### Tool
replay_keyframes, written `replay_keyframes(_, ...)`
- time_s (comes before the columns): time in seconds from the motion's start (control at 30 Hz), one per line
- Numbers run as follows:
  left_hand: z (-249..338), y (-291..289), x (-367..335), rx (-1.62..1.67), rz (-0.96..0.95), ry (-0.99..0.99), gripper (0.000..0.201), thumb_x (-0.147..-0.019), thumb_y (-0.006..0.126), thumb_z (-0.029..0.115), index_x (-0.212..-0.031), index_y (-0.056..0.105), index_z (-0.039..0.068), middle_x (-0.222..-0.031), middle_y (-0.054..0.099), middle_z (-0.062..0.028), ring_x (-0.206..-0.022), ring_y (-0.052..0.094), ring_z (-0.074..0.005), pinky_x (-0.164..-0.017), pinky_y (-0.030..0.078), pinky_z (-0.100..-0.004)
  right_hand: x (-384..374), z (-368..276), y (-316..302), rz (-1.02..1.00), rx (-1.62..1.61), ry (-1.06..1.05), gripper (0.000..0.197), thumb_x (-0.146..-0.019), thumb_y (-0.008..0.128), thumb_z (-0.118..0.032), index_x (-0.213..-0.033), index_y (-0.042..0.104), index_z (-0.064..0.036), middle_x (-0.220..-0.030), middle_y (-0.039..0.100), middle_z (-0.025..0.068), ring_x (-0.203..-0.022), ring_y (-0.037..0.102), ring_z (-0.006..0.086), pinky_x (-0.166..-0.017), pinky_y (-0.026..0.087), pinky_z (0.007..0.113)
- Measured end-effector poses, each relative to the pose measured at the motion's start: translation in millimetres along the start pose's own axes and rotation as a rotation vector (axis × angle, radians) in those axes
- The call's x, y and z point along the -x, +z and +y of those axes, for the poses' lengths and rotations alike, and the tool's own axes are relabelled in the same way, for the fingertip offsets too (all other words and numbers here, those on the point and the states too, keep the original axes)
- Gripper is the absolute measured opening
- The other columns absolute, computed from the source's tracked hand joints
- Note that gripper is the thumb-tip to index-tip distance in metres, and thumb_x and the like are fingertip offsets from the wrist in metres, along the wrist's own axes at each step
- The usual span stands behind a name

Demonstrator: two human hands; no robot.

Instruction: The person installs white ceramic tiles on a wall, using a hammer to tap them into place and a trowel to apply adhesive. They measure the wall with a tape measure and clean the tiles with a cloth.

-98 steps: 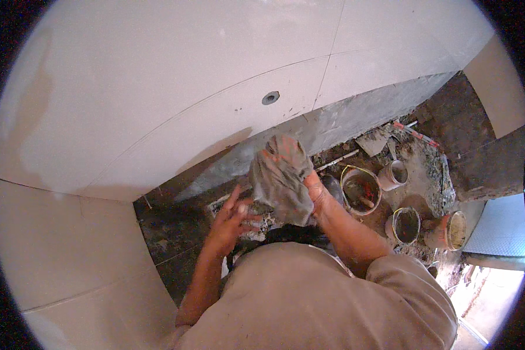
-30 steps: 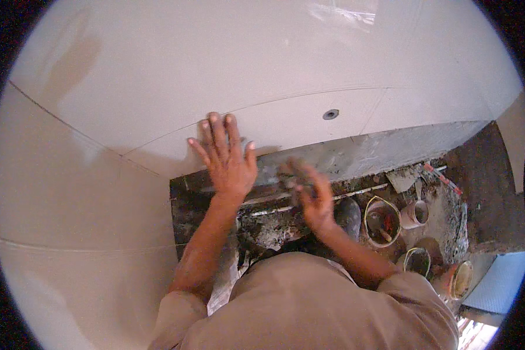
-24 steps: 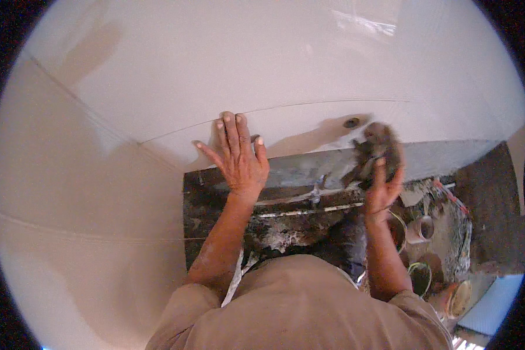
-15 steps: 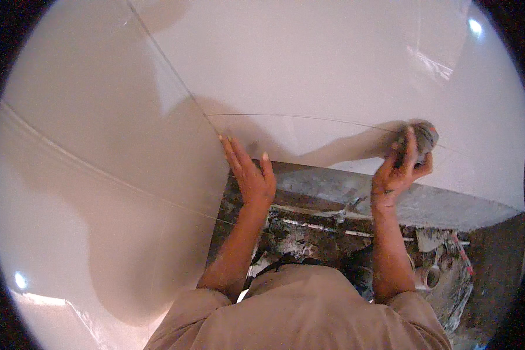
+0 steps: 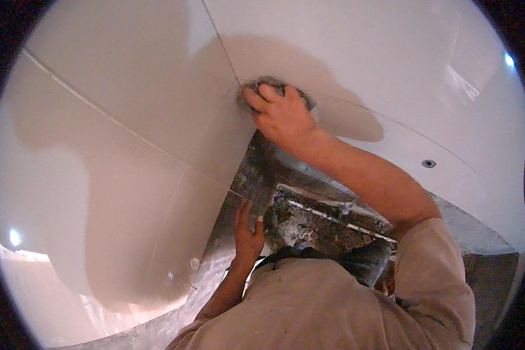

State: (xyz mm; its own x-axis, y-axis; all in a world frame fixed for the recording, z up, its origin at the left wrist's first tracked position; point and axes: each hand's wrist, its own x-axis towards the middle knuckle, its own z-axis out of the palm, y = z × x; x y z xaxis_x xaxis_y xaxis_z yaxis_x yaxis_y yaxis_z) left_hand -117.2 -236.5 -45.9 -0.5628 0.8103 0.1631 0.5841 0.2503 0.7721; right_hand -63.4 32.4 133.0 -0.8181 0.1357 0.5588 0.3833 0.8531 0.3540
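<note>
Grey cloth (image 5: 272, 86), bunched into a wad, is pressed flat against the glossy white wall tiles (image 5: 128, 116) at the point where a vertical joint line (image 5: 219, 38) meets a horizontal one. The right hand (image 5: 281, 114) covers most of the cloth, its fingers (image 5: 256, 99) curled over the wad and clamping it to the tile face; only the upper and side fringes of the cloth show around the knuckles. The right forearm (image 5: 367, 175) runs down and to the right to a pale, stained sleeve (image 5: 434, 274).

The left hand (image 5: 248, 230) lies lower, palm against the bare lower edge of the tiled wall, fingers spread and holding nothing. Just to its right lies an untiled strip of rough grey mortar (image 5: 309, 219), crossed by a thin pale line, possibly a cord or a pipe; the view is too dark to tell which.

A small round hole (image 5: 429, 164) sits in the tile well to the right of the cloth. The person's shadow (image 5: 309, 64) falls across the tiles above and around the right hand.
</note>
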Motion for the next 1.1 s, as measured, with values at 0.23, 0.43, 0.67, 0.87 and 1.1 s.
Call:
replay_keyframes(0.23,-38.2,4.4,26.3,-0.021,0.035,-0.033,0.049,-0.094,0.063,0.008,-0.141,0.051,0.004,-0.149,0.045,-0.0251,-0.138,0.044,-0.0422,-0.114,0.038,-0.0482,21.0,-31.9,52.6,-0.464,0.01,-0.181,0.019,-0.086,0.064,-0.026,-0.093,0.079,-0.0166,-0.134,0.056,0.0,-0.12,0.047,0.0216,-0.08,0.05,0.042)
replay_keyframes(0.43,-46.2,5.0,32.7,-0.064,-0.053,-0.098,0.049,-0.093,0.064,0.011,-0.14,0.051,0.002,-0.147,0.047,-0.0269,-0.137,0.044,-0.0439,-0.113,0.039,-0.0484,72.3,-22.2,29.6,-0.535,0.146,-0.252,0.021,-0.084,0.066,-0.028,-0.096,0.079,-0.018,-0.133,0.056,0.0013,-0.126,0.044,0.0278,-0.082,0.049,0.045)
replay_keyframes(0.67,-73.5,-2.3,43.0,-0.177,-0.242,-0.195,0.05,-0.092,0.067,0.014,-0.137,0.053,-0.001,-0.144,0.049,-0.0279,-0.137,0.045,-0.0438,-0.113,0.04,-0.0478,155.7,25.4,-48.3,-0.698,-0.064,0.423,0.024,-0.079,0.068,-0.014,-0.101,0.079,-0.0143,-0.133,0.058,0.0032,-0.128,0.05,0.0285,-0.1,0.049,0.048)
replay_keyframes(0.87,-60.0,-7.0,32.1,-0.143,-0.52,-0.153,0.048,-0.091,0.068,0.02,-0.134,0.057,0.001,-0.139,0.054,-0.0246,-0.13,0.051,-0.0415,-0.112,0.041,-0.0462,78.9,8.6,-45.1,0.056,-1.349,0.618,0.051,-0.089,0.068,-0.005,-0.138,0.063,-0.0145,-0.141,0.055,0.0135,-0.13,0.053,0.0284,-0.112,0.039,0.037)
replay_keyframes(1.1,-44.9,-17.0,45.4,-0.176,-0.592,-0.259,0.049,-0.096,0.065,0.023,-0.139,0.053,0.002,-0.144,0.051,-0.024,-0.133,0.051,-0.0388,-0.112,0.041,-0.0448,8.2,-199.2,25.6,0.193,-1.21,0.948,0.071,-0.099,0.057,-0.024,-0.159,0.023,-0.0074,-0.16,0.023,0.0265,-0.142,0.029,0.0545,-0.122,0.019,0.054)
